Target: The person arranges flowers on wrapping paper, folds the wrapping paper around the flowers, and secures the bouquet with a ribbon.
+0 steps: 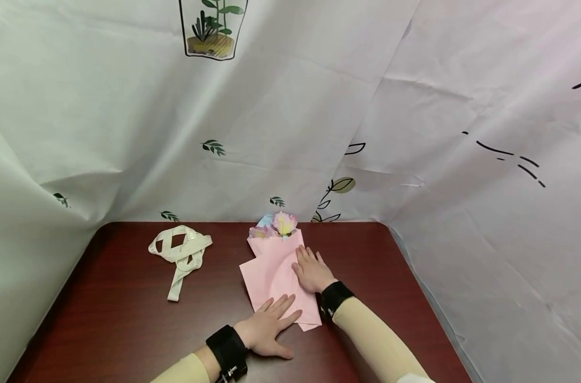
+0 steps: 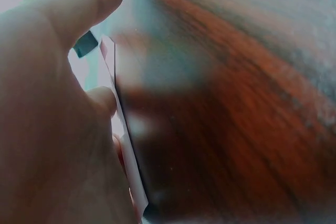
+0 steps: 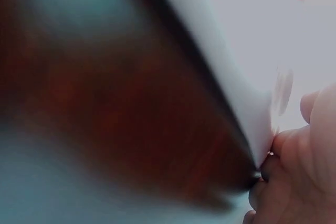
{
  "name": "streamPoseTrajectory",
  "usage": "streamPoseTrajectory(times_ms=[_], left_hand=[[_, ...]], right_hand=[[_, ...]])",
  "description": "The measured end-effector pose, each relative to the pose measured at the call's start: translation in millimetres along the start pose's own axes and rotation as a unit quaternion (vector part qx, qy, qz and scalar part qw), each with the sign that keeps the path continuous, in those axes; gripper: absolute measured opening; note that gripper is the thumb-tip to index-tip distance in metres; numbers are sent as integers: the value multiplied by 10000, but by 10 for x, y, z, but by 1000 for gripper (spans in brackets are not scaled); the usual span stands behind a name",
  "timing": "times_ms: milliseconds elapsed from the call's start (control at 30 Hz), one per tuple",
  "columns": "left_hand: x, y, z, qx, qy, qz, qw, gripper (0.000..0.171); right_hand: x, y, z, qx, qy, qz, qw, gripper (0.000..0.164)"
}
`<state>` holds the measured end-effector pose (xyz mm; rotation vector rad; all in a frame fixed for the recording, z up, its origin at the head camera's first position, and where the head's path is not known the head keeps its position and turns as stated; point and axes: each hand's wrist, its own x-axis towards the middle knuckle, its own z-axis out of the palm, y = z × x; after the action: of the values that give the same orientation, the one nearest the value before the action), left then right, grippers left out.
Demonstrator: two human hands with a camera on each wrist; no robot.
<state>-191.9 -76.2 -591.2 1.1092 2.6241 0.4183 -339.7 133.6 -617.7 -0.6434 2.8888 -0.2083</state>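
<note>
Pink wrapping paper lies folded on the table around artificial flowers in pink, yellow and white, whose heads show at its far end. My left hand spreads its straight fingers over the near end of the paper, thumb out over the wood. Along the right edge of the paper, my right hand rests with fingers extended on the upper part. In the left wrist view the paper's edge runs thin beneath my fingers. The flower stems are hidden inside the paper.
A loosely looped cream ribbon or tape lies at the left of the dark red-brown table. White curtain cloth with leaf prints hangs behind the table and along its sides.
</note>
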Motion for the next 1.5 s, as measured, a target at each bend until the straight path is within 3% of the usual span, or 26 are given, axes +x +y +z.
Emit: streamPoseTrajectory(times_ms=[133,267,533,667,733,833,967,1067,1167,1300,1500], left_hand=[[11,52,-15,152,-20,-51,9999,94],[20,65,32,90,-3,113,9999,94],[31,-35,170,-163,140,345,9992,95],[100,-136,260,-6,345,359,9988,87],[125,-145,249,19,386,311,9988,80],[117,-45,53,107,319,112,9994,66],[226,-49,-35,499,902,167,9945,38],[346,-141,21,636,1546,190,9857,21],[405,-259,133,444,1735,5,9838,28],[419,-391,271,94,1409,-323,9895,58],[419,-459,341,42,1161,-270,9929,69]], right_hand=[[102,23,-94,172,62,309,9994,64],[151,44,-189,306,219,619,9974,61],[317,88,-257,60,183,1033,9945,60],[309,53,-313,512,133,1080,9927,60],[225,66,-288,803,239,882,9926,61],[-73,72,-194,1082,502,244,9926,62],[-631,38,8,1203,653,-635,9886,61],[-915,59,198,1235,641,-888,9863,62],[-1006,86,336,1209,751,-904,9857,63],[-1013,93,381,1150,856,-807,9864,64],[-1242,20,225,1059,224,-669,9919,69]])
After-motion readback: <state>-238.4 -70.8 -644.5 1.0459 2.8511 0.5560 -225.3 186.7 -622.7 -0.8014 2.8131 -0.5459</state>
